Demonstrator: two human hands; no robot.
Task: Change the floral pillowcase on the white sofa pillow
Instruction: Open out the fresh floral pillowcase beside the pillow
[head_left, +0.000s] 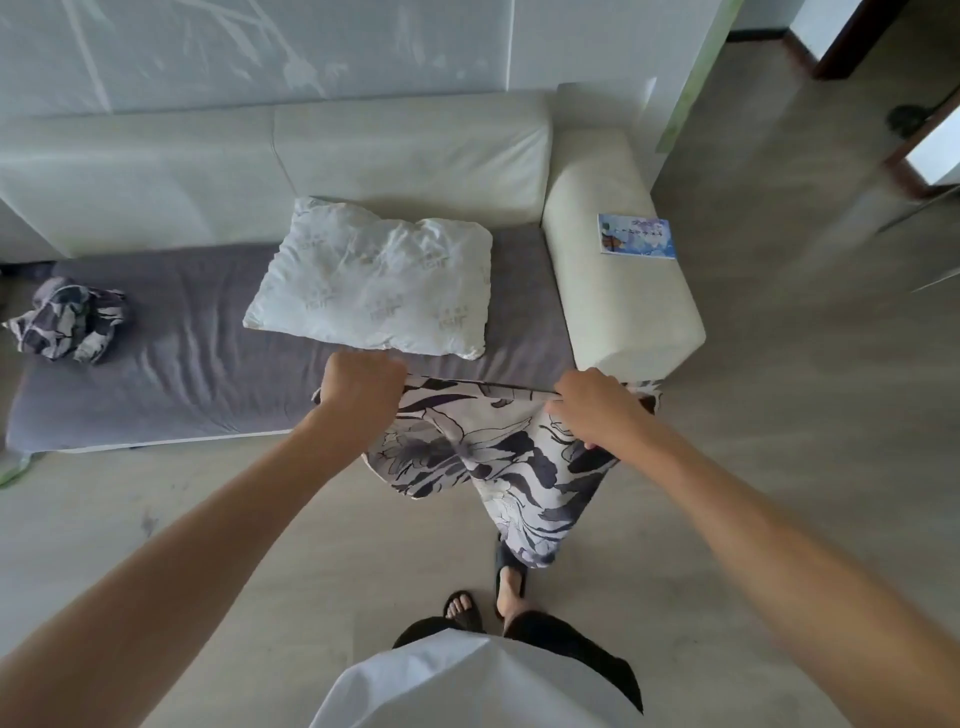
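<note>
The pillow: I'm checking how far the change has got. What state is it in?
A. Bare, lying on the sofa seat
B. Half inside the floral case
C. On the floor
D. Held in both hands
A: the pillow lies bare and white on the grey sofa seat, while the left hand and right hand grip the floral case in front of it.

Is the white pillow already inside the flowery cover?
No, the white pillow lies bare on the sofa, while both hands hold the flowery cover in front of it.
</note>
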